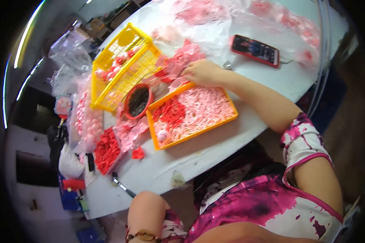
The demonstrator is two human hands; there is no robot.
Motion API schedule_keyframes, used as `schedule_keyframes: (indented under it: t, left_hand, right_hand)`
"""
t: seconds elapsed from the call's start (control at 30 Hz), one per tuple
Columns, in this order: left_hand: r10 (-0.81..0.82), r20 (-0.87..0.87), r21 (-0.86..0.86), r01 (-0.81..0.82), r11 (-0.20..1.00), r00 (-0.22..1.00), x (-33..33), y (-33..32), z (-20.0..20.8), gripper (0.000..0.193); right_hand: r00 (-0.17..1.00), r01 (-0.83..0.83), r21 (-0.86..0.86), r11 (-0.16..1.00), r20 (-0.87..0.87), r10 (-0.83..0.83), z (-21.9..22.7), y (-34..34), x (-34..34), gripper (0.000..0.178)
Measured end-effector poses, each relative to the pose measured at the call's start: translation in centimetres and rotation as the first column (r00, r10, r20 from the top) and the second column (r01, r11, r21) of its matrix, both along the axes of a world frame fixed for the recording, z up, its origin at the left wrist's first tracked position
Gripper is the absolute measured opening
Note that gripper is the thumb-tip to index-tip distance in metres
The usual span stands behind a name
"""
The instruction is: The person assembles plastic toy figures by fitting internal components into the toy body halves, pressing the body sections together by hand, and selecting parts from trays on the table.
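My right hand [202,73] reaches across the table to a heap of pink artificial petals [185,56]. Its fingers are bent together on a pink petal [177,83] at the far edge of a yellow tray; the fingertips are partly hidden. Inside the yellow tray [198,134] lie short pale-pink pieces [209,106], a patch of red pieces [169,113] and a pink ball [163,135]. My left elbow [149,202] is bent at the table's near edge. A bracelet [144,235] shows at the wrist, and the left hand is out of view.
A tilted yellow basket [123,84] holds red and pink balls. Beside it stands a red bowl [138,101] of dark material. Left are red pieces [106,150], a bag of pink balls [94,125] and a pen-like tool [123,185]. A phone [255,50] lies at the right.
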State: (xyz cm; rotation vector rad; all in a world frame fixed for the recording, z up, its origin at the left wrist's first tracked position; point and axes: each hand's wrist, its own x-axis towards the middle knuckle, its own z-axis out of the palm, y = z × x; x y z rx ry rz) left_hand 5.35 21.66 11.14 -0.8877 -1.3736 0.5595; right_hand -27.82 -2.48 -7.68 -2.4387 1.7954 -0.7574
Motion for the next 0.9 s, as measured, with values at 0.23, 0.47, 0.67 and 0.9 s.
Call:
schedule_keyframes:
  t: [0.23, 0.47, 0.67, 0.9]
  left_hand:
    - [-0.482, -0.428, 0.348, 0.632, 0.693, 0.764, -4.4, -4.7, 1.4, 0.010]
    - [-0.272, 0.205, 0.917, -0.088, 0.388, 0.940, -3.2, -4.6, 1.0, 0.013]
    - [-0.430, -0.108, 0.722, 0.368, 0.586, 0.896, -4.8, -6.2, -0.5, 0.028]
    - [-0.255, -0.728, 0.335, 0.654, 0.678, 0.637, -7.3, -8.4, 2.4, 0.031]
  right_hand:
    - [0.979, 0.198, -0.116, 0.973, 0.063, -0.192, -0.4, 2.3, -0.2, 0.038]
    - [0.934, 0.110, 0.087, 0.990, 0.332, -0.132, -0.1, 1.7, -0.3, 0.028]
    - [0.963, 0.223, -0.187, 0.957, 0.195, -0.187, 0.4, 2.3, -0.6, 0.024]
    - [0.786, 0.281, -0.145, 0.949, 0.601, -0.141, 3.4, 3.7, 1.8, 0.018]
